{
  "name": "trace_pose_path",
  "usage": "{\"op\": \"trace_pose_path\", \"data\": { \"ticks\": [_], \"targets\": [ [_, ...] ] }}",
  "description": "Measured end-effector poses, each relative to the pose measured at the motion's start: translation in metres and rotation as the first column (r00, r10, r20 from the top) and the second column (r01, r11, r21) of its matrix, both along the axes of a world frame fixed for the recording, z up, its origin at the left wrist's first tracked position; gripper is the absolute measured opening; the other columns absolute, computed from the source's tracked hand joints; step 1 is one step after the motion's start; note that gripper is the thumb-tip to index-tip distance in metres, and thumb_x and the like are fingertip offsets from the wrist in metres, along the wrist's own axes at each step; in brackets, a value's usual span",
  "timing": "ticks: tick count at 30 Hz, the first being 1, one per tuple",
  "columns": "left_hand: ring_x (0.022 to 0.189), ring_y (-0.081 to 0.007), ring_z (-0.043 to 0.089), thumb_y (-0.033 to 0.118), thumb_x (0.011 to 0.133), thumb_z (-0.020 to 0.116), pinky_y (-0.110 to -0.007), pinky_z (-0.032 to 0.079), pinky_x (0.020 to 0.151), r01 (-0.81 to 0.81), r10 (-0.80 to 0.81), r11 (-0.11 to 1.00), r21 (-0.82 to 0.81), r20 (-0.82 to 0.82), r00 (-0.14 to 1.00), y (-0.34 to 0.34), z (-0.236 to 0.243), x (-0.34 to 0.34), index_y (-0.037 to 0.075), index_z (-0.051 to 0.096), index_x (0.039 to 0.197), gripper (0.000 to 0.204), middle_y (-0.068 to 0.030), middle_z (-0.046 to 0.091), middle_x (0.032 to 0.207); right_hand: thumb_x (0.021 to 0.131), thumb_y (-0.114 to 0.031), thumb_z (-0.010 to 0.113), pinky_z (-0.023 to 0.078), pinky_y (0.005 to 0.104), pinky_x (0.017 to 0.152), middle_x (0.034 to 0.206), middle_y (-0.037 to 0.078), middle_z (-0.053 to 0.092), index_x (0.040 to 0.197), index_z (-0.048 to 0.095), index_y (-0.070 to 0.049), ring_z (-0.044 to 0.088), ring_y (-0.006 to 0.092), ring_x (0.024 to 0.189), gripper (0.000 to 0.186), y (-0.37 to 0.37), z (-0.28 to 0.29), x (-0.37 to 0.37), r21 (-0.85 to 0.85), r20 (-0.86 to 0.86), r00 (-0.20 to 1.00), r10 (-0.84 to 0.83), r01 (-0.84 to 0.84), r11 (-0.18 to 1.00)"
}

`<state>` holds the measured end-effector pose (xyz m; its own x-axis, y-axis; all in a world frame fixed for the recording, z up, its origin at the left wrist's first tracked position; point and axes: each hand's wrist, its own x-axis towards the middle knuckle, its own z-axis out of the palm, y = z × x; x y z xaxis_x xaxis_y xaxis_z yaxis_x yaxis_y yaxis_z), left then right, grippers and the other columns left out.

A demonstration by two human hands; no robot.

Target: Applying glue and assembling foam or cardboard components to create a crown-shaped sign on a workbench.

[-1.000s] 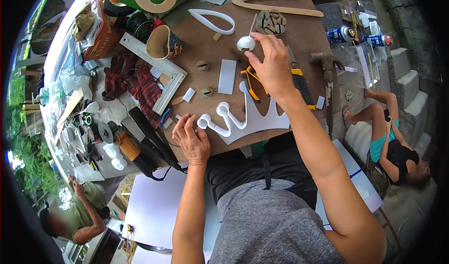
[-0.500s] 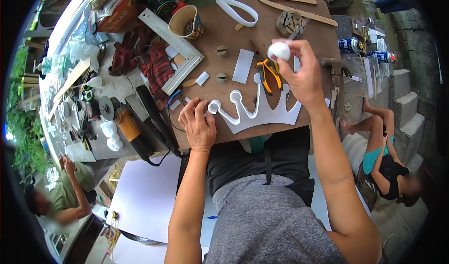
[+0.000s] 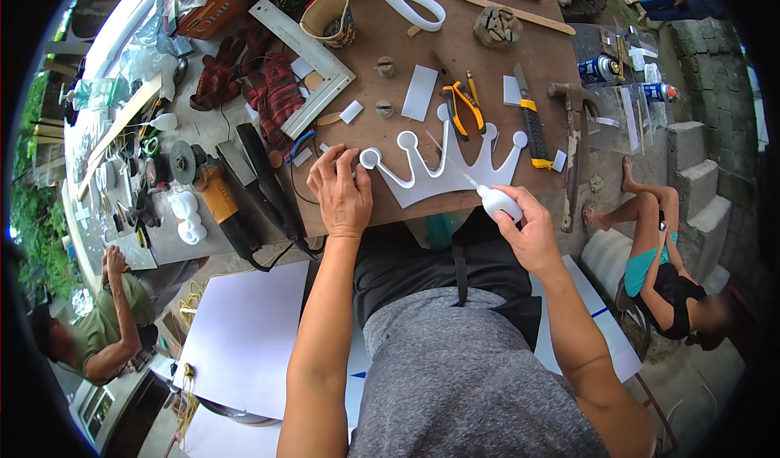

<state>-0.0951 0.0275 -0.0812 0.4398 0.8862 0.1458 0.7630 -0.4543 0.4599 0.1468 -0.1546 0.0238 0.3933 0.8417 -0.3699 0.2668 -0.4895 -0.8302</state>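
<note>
A white crown-shaped cutout (image 3: 422,188) lies flat near the table's front edge, with a raised white rim along its left points. My left hand (image 3: 344,194) is closed at the crown's leftmost round tip, fingers bent, thumb and forefinger against it. In my right hand (image 3: 530,229) is a small white squeeze bottle (image 3: 499,203), tilted so its long thin nozzle points up and left over the crown's middle. Just behind the crown lie orange-and-black pliers (image 3: 463,110). A utility knife (image 3: 532,125) with a yellow-and-black handle rests to its right.
A hammer (image 3: 572,133) lies along the right edge. A metal square (image 3: 313,92), dark red gloves (image 3: 272,101), a paper cup (image 3: 327,21) and an angle grinder (image 3: 213,194) occupy the left. Farther back sits a white looped strip (image 3: 413,10). Two people sit at either side.
My right hand has come down toward me with the squeeze bottle, whose nozzle now points over the crown instead of upward. The utility knife is uncovered. My left hand stays at the crown's tip.
</note>
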Motion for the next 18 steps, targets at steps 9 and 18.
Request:
{"op": "trace_pose_path", "data": {
  "ticks": [9, 18],
  "targets": [
    [0.124, -0.0312, 0.048, 0.019, 0.092, 0.065, -0.046, 0.034, 0.107, -0.006, 0.006, 1.000, 0.025, -0.001, 1.000, -0.0006, -0.0013, 0.0003, 0.013, 0.063, 0.119, 0.028, -0.0076, 0.055, 0.129, 0.092, -0.010, 0.068, 0.050, 0.0347, 0.087, 0.109, 0.015, 0.066, 0.124, 0.063, 0.000, 0.065, 0.0285, 0.097, 0.034, 0.0004, 0.0068, -0.0045, -0.035, 0.056, 0.993, 0.106, -0.104, 0.994],
    [0.124, -0.0308, 0.048, 0.019, 0.092, 0.065, -0.046, 0.034, 0.107, -0.012, 0.012, 0.999, 0.032, 0.012, 1.000, 0.0001, -0.0005, 0.0015, 0.013, 0.063, 0.118, 0.027, -0.0072, 0.055, 0.128, 0.093, -0.009, 0.066, 0.049, 0.0318, 0.083, 0.102, 0.012, 0.063, 0.123, 0.063, 0.001, 0.061, 0.0220, 0.092, 0.032, 0.0051, 0.0036, -0.0080, -0.006, 0.073, 0.989, 0.131, -0.130, 0.991]
  ]
}}
